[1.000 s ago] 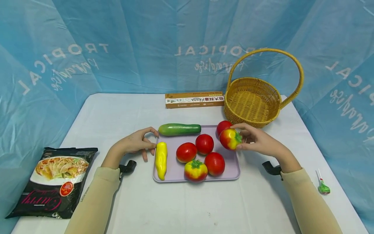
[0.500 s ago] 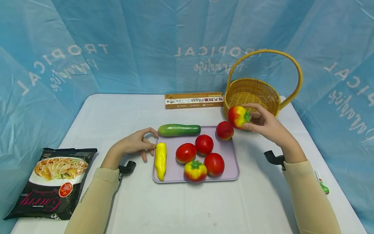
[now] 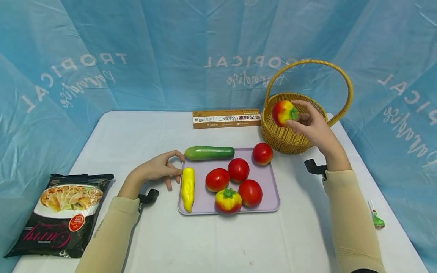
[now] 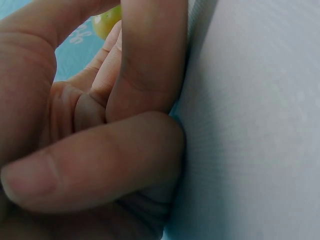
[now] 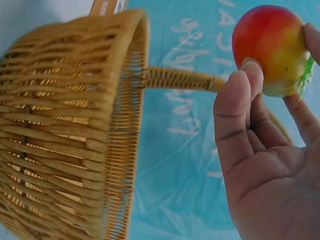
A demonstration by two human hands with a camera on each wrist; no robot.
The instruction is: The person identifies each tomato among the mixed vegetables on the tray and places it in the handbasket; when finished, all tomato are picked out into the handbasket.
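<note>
My right hand [image 3: 314, 127] pinches a round red-and-yellow fruit with a green leafy cap [image 3: 282, 113] between thumb and fingers, above the mouth of the yellow wicker basket [image 3: 286, 142]. The right wrist view shows this fruit [image 5: 270, 47] beside the basket's handle [image 5: 182, 80]. At the lilac tray's [image 3: 205, 207] left rim, my left hand [image 3: 157, 167] rests with thumb and index fingertips touching or very near it. On the tray lie a long yellow pepper [image 3: 187, 189], a green cucumber [image 3: 209, 152], several red tomato-like fruits [image 3: 239, 169] and another red-and-yellow fruit [image 3: 228, 201].
A long pasta box [image 3: 227, 118] lies at the back, left of the basket. A black noodle packet [image 3: 61, 214] is at far left, a green-wrapped lollipop [image 3: 377, 220] at far right. Blue printed cloth [image 3: 170, 57] hangs around the white table [image 3: 205, 242].
My right hand has lifted the red-and-yellow fruit from the tray's back right corner and carried it up and away to over the basket. The left hand has stayed at the tray.
</note>
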